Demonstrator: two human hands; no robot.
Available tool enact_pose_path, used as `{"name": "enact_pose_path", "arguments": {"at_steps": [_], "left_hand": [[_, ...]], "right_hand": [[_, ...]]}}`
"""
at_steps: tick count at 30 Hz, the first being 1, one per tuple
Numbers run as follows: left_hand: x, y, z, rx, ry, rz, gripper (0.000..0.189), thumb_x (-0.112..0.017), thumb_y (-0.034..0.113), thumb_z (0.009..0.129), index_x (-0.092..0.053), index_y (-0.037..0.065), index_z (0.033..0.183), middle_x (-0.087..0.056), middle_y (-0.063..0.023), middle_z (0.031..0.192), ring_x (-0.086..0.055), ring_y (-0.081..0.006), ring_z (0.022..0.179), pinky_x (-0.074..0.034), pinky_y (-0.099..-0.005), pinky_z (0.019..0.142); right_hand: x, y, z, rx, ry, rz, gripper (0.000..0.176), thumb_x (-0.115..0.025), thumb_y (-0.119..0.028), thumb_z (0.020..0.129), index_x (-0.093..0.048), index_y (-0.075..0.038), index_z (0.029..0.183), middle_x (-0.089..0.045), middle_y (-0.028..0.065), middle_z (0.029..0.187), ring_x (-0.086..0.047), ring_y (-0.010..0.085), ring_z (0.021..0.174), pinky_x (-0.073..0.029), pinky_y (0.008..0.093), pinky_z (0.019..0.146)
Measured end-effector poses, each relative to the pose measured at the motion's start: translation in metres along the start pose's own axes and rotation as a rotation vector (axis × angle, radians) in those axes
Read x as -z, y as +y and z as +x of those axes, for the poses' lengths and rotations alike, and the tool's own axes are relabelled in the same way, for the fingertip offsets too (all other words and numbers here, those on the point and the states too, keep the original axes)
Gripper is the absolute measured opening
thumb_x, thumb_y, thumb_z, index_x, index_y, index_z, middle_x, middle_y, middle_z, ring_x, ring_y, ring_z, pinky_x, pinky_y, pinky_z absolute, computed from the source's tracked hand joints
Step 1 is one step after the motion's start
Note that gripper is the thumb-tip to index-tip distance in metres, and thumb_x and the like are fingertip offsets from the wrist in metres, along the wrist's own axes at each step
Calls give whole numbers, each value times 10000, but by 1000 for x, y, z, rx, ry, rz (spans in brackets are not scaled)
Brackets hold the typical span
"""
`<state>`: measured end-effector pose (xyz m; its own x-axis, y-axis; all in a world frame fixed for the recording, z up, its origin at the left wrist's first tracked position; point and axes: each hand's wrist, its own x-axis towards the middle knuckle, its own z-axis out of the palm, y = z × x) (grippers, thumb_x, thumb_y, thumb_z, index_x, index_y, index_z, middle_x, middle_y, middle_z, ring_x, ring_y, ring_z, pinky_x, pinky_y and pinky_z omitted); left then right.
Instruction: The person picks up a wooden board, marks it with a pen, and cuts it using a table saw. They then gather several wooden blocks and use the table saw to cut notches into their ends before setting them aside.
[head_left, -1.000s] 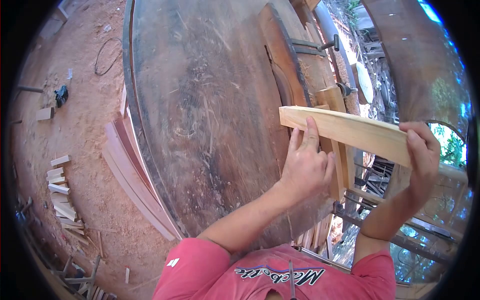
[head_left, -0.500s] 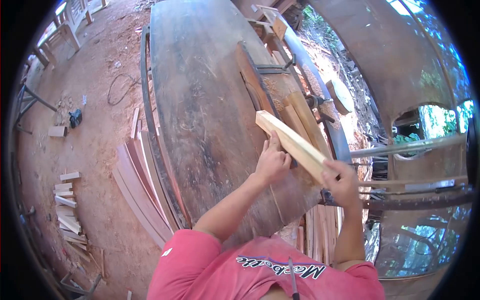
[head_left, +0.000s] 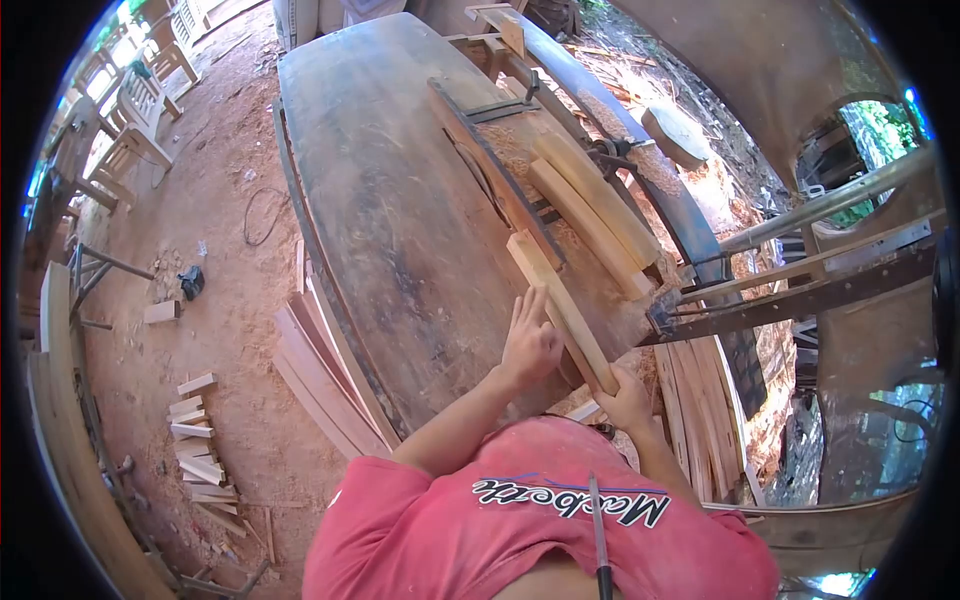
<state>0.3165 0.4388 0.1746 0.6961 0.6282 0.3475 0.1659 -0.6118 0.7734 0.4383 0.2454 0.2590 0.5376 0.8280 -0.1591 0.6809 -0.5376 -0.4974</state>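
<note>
A squared length of pale wood (head_left: 562, 310) lies slanted over the near part of a large worn worktable (head_left: 370, 200). Its far end is close to the end of a dark wooden guide bar (head_left: 500, 175). My right hand (head_left: 628, 400) is closed around the wood's near end. Against the wood's left side rests my left hand (head_left: 532, 345), with its fingers stretched out and touching the piece rather than wrapped round it. Two longer pale boards (head_left: 590, 215) lie side by side to the right of the guide bar, among shavings.
Long planks (head_left: 325, 365) lean along the table's left side, and more boards (head_left: 705, 410) stand at the near right. Short wood offcuts (head_left: 205, 450) lie in a row on the dirt floor. Metal rails (head_left: 810, 290) run off to the right. White chairs (head_left: 145, 105) stand far left.
The piece of wood has swung steeper and come nearer my body, with my right hand drawn back and lower. My left hand's fingers have straightened along its side. The view has shifted.
</note>
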Motion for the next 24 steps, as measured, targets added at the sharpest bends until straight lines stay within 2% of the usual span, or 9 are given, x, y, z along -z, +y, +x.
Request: {"name": "enact_pose_path", "arguments": {"at_steps": [6,9,10,11,12,14,17,21,24], "left_hand": [[38,56,32,-488,-288,226,201,-697,142,682,-717,10,834,-529,-236,1390,-450,-422,1366,-323,-532,1164],[25,61,51,-503,-265,52,233,-739,207,701,-721,34,857,-598,-190,1266,-563,-383,1205,-417,-520,1060],[33,72,57,-544,-87,-8,248,-752,247,762,-710,17,844,-632,-149,1134,-628,-347,984,-493,-486,894],[40,79,61,-552,-84,-5,248,-752,247,762,-710,17,844,-632,-149,1134,-628,-347,984,-493,-486,894],[47,83,65,-343,-71,-123,294,-734,287,819,-698,-2,857,-629,-155,1053,-630,-350,935,-497,-477,847],[49,90,71,42,67,-343,388,-698,334,913,-658,-48,866,-601,-170,899,-635,-325,834,-497,-432,748],[19,61,78,501,316,-833,434,-624,368,975,-657,-56,889,-627,-189,923,-623,-288,807,-483,-395,757],[7,22,56,707,239,-662,453,-556,380,1003,-690,-49,947,-608,-251,1138,-623,-360,977,-472,-428,907],[-19,-8,45,409,257,-94,489,-538,365,1018,-702,-95,987,-405,-311,1446,-609,-410,1086,-449,-464,1003]], "right_hand": [[77,45,2,-127,-251,644,453,-693,-250,740,-699,0,1117,-712,108,1022,-665,212,917,-517,328,767],[127,12,15,-35,-92,812,442,-668,-338,846,-681,3,1128,-703,60,975,-656,181,903,-520,303,777],[136,27,27,4,-59,1202,417,-624,-347,912,-663,-12,1158,-686,51,967,-641,158,921,-515,289,802],[140,37,35,44,-25,1588,395,-580,-356,978,-646,-28,1188,-669,43,959,-627,134,939,-510,276,826],[131,43,42,56,-22,1587,395,-580,-356,978,-646,-28,1188,-669,43,959,-627,134,939,-510,276,826],[96,43,56,-80,151,784,332,-553,-296,1033,-606,-38,1235,-645,40,981,-614,130,969,-502,288,872],[45,-21,42,53,-143,567,439,-710,-205,878,-595,-3,1250,-665,105,1124,-631,200,1018,-498,347,920],[-11,-31,34,-9,-100,322,566,-741,-178,738,-589,45,1235,-687,207,1110,-666,297,1006,-504,391,900],[-16,-22,38,-172,-181,368,526,-719,-162,737,-604,41,1209,-687,260,1034,-686,334,969,-509,409,870]]}}
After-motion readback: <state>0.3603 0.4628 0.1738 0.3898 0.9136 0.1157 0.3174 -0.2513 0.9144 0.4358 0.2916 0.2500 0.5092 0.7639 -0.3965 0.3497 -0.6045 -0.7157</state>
